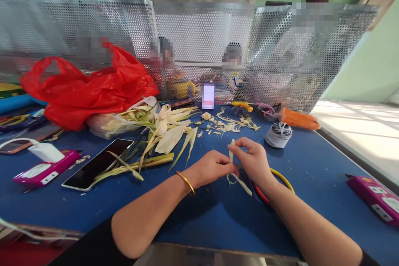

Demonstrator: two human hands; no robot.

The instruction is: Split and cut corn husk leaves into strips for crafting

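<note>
My left hand [209, 167] and my right hand [254, 158] meet over the blue table [193, 212], both pinched on one thin pale leaf strip [231, 156]. The strip stands up between the fingertips and its loose ends [241, 183] trail down onto the table. A gold bangle [186, 182] circles my left wrist. Scissors with red and yellow handles [280, 176] lie under my right wrist. A pile of pale and green leaves [162, 131] lies just beyond my left hand.
A black phone [98, 163], a pink device [45, 170], a red plastic bag [87, 87], leaf scraps [224, 124], a grey thread spool [278, 134], an orange cutter [297, 119] and another pink device [375, 197] lie around. Other people sit behind a perforated metal screen [199, 37].
</note>
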